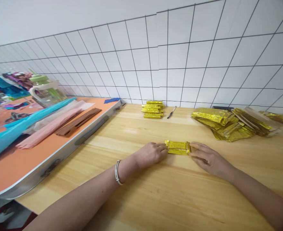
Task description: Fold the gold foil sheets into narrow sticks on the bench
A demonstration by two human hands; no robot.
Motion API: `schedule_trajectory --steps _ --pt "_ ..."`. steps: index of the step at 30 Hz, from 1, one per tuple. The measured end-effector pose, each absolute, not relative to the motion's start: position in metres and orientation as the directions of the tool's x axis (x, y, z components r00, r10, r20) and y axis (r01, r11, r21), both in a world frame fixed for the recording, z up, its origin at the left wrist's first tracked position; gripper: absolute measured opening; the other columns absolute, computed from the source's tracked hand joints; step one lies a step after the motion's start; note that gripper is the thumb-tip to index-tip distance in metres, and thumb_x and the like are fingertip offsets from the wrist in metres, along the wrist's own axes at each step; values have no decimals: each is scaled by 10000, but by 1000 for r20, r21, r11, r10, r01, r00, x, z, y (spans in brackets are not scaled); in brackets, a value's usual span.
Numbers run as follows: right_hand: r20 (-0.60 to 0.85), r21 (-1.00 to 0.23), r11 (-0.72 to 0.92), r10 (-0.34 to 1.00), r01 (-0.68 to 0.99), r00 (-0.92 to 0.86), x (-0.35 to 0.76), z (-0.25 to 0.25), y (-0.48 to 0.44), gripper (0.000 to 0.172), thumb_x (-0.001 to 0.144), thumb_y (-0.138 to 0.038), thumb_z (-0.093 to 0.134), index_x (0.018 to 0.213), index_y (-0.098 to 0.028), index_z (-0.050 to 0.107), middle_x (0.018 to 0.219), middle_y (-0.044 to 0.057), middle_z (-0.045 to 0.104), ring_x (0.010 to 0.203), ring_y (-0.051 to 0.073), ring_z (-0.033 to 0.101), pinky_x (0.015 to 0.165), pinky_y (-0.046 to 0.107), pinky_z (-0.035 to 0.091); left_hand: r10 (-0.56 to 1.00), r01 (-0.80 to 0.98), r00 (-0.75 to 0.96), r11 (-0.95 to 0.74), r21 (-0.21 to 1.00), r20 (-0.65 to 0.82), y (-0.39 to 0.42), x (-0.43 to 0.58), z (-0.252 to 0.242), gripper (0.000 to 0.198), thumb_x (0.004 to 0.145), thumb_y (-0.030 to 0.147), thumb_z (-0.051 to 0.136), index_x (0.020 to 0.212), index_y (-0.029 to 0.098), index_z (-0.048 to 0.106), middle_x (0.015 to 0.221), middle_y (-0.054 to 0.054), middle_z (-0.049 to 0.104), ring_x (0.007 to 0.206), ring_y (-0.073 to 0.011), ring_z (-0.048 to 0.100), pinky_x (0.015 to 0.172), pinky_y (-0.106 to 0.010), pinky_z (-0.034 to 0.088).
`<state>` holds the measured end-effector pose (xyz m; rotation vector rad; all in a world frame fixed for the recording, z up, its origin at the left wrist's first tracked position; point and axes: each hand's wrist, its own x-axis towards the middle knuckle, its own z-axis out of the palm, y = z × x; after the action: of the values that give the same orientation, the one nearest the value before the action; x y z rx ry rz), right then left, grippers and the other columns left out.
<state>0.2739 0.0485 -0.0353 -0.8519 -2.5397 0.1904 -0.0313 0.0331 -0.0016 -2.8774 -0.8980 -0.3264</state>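
A small rectangle of shiny gold foil paper (177, 146) lies flat on the wooden table in front of me, with a crease running lengthwise and both short ends folded up. At its left end, the bent fingers of my left hand (152, 154) press together on the folded edge. My right hand (210, 160) grips the opposite end, thumb and fingertips closing on the fold. Both palms face down near the tabletop, and some fingertips are hidden. Beyond the foil sits a stack of folded gold foil pieces (153, 109).
A loose pile of gold foil sheets (228, 125) spreads at the back right. Near the tiled wall (175, 57) lies a pen (172, 112). On the left, an orange-topped table (35, 160) holds brown crepe paper (80, 122), scissors (16, 117) and a clear pitcher (47, 93).
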Motion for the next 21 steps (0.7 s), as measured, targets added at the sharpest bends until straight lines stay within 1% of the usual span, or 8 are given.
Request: schedule_trajectory --steps 5,9,12,15,21 --pt "410 -225 784 615 579 -674 269 -38 49 211 855 -251 514 1022 -240 642 1241 71 549 1160 223 494 971 412 441 668 705 666 -710 15 331 31 -27 -19 193 909 194 366 903 168 558 821 -60 634 750 -132 614 692 -238 484" --pt "451 -155 780 602 606 -659 264 -37 47 196 867 -250 501 1005 -238 640 1162 62 604 1116 215 532 968 412 450 717 760 582 -647 59 383 31 -24 -27 169 876 177 405 892 176 574 753 -41 642 681 -128 612 642 -228 464" --pt "477 -86 778 581 623 -660 262 -36 44 196 870 -231 498 1012 -217 632 1115 71 632 1093 212 549 972 396 452 734 779 551 -623 70 398 32 -22 -29 168 860 168 422 927 184 575 745 -31 651 675 -133 614 638 -231 457" --pt "470 -52 770 581 636 -665 262 -35 41 211 868 -214 501 1047 -203 613 1065 75 653 1077 212 559 966 384 456 747 789 530 -608 91 402 33 -23 -29 167 860 180 430 942 192 575 748 -22 657 670 -139 614 640 -240 457" --pt "491 -67 794 554 604 -673 264 -37 42 226 866 -176 482 1044 -212 617 1036 70 666 1015 204 595 935 384 481 743 769 540 -627 129 396 36 -27 -31 160 862 175 432 941 194 569 782 -23 658 703 -144 616 685 -260 469"
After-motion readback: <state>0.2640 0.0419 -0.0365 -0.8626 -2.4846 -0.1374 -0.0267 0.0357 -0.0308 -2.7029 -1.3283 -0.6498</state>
